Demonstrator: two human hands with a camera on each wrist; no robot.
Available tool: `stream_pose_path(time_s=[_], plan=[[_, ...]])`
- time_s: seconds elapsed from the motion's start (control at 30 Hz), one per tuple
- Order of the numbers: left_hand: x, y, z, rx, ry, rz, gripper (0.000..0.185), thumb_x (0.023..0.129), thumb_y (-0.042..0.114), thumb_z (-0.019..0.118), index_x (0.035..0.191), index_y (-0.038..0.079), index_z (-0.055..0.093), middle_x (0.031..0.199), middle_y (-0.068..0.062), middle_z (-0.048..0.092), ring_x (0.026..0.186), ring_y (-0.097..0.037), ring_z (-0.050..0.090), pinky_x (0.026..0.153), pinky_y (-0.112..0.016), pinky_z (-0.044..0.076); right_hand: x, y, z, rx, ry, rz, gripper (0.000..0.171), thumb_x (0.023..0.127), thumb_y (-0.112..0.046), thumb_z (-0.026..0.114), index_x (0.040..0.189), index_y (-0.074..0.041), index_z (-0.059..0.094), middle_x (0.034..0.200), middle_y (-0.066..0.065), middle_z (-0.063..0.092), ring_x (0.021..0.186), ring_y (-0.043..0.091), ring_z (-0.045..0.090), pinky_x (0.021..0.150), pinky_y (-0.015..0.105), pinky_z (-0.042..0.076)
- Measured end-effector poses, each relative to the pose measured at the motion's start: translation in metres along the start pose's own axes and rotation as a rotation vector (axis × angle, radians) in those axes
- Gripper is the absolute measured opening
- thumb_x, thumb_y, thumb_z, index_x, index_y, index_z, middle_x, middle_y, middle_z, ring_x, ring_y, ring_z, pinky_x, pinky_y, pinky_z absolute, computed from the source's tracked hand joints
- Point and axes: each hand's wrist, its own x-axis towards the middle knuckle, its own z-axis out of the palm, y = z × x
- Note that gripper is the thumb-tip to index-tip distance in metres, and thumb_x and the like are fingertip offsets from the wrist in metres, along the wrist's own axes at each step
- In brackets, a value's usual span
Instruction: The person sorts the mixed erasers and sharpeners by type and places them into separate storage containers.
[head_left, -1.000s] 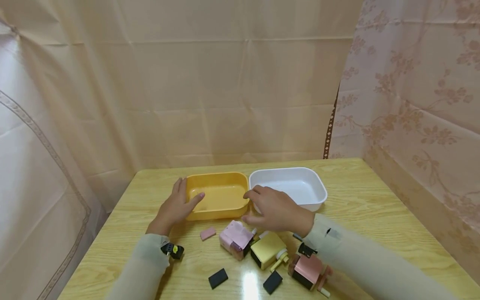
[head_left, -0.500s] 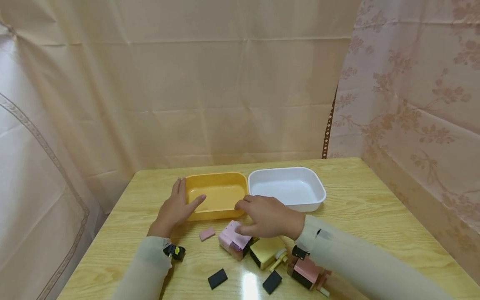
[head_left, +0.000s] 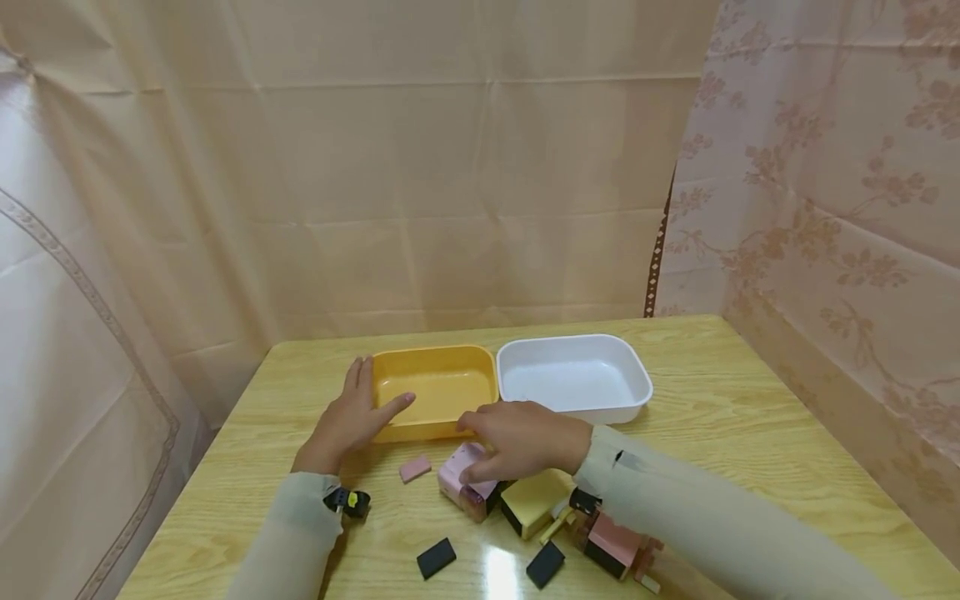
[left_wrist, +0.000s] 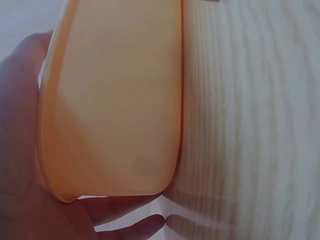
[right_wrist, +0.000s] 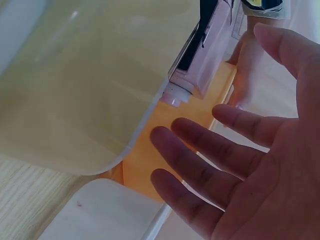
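Note:
My left hand [head_left: 348, 425] holds the left end of a yellow plastic tray [head_left: 423, 430], thumb over the rim and fingers along the outside. The left wrist view shows the hand around the tray's corner [left_wrist: 75, 180]. My right hand [head_left: 532, 437] hovers palm down over a lilac pencil sharpener [head_left: 453, 482], partly covering it. In the right wrist view its fingers are spread and loosely bent, with nothing in them, and the lilac sharpener [right_wrist: 207, 67] stands beyond the fingertips. A yellow crank pencil sharpener [head_left: 536, 502] lies below the right wrist.
A white tray [head_left: 626, 414] stands against the yellow one's right side. Near the right forearm sits a pinkish-red crank sharpener [head_left: 617, 540]. Two small black blocks [head_left: 437, 557] lie toward the front, and a small pink block [head_left: 415, 468] lies before the yellow tray. Curtains hang behind the table.
My right hand has moved left and toward me, from between the two trays to over the lilac sharpener. My left hand stays on the yellow tray.

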Motion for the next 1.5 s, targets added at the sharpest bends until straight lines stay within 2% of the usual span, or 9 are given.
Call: stream_pose_path(time_s=[0.23,0.43,0.57,0.67,0.8,1.07,1.37,1.5], plan=[[-0.004,-0.004,-0.002,-0.028,-0.032,0.001,0.134,0.078,0.092,0.055,0.166,0.014,-0.008,0.173,-0.018,-0.011,0.148,-0.056,0.030,0.110,-0.072,0.035,0.003,-0.005,0.000,0.012,-0.075,0.020,0.079,0.089,-0.066,0.067,0.147,-0.014,0.055,0.112,-0.004,0.070,0.084,0.006,0.060,0.068,0.028,0.049],[-0.005,-0.007,-0.002,-0.017,-0.037,0.013,0.139,0.073,0.091,0.062,0.167,0.016,-0.008,0.173,-0.018,-0.013,0.144,-0.057,0.036,0.106,-0.071,0.040,0.008,-0.005,0.003,0.048,-0.107,0.020,0.073,0.088,-0.062,0.070,0.143,-0.017,0.056,0.106,-0.010,0.066,0.085,0.006,0.060,0.071,0.028,0.050],[-0.004,-0.009,-0.001,-0.010,-0.022,0.014,0.141,0.071,0.091,0.064,0.167,0.016,-0.007,0.173,-0.018,-0.012,0.144,-0.057,0.037,0.107,-0.070,0.040,0.011,-0.003,0.006,0.064,-0.117,0.007,0.071,0.088,-0.057,0.073,0.143,-0.016,0.056,0.112,-0.009,0.067,0.091,0.005,0.061,0.081,0.028,0.052],[-0.003,-0.010,-0.001,-0.010,-0.017,0.010,0.142,0.070,0.091,0.065,0.167,0.016,-0.007,0.173,-0.017,-0.012,0.143,-0.057,0.038,0.107,-0.070,0.040,0.012,-0.002,0.007,0.070,-0.132,0.012,0.074,0.089,-0.057,0.073,0.146,-0.014,0.054,0.124,-0.004,0.068,0.101,0.004,0.061,0.091,0.031,0.053],[-0.004,-0.009,-0.002,-0.015,-0.015,0.005,0.144,0.068,0.090,0.067,0.167,0.015,-0.006,0.173,-0.017,-0.012,0.143,-0.057,0.038,0.107,-0.070,0.040,0.013,-0.001,0.008,0.086,-0.148,0.023,0.074,0.090,-0.057,0.072,0.147,-0.013,0.053,0.130,-0.002,0.067,0.106,0.004,0.061,0.098,0.032,0.052],[-0.006,-0.010,-0.001,-0.014,0.000,0.008,0.145,0.066,0.091,0.069,0.167,0.015,-0.003,0.173,-0.018,-0.009,0.142,-0.055,0.041,0.106,-0.068,0.042,0.013,-0.002,0.011,0.160,-0.172,0.079,0.072,0.087,-0.060,0.076,0.141,-0.017,0.056,0.115,-0.008,0.066,0.094,0.003,0.060,0.084,0.027,0.052],[-0.006,-0.006,-0.002,-0.011,-0.010,0.000,0.146,0.065,0.092,0.068,0.167,0.014,-0.002,0.173,-0.016,-0.011,0.143,-0.054,0.040,0.108,-0.069,0.040,0.016,-0.008,0.013,0.170,-0.126,0.020,0.068,0.082,-0.057,0.083,0.130,-0.016,0.058,0.110,-0.009,0.063,0.093,0.002,0.059,0.082,0.022,0.050],[-0.007,-0.004,-0.001,-0.016,-0.020,0.002,0.146,0.065,0.092,0.068,0.167,0.015,-0.002,0.173,-0.016,-0.012,0.143,-0.054,0.040,0.108,-0.068,0.041,0.014,-0.012,0.011,0.148,-0.123,0.029,0.072,0.077,-0.059,0.086,0.128,-0.016,0.057,0.105,-0.011,0.062,0.089,0.002,0.059,0.079,0.021,0.051]])
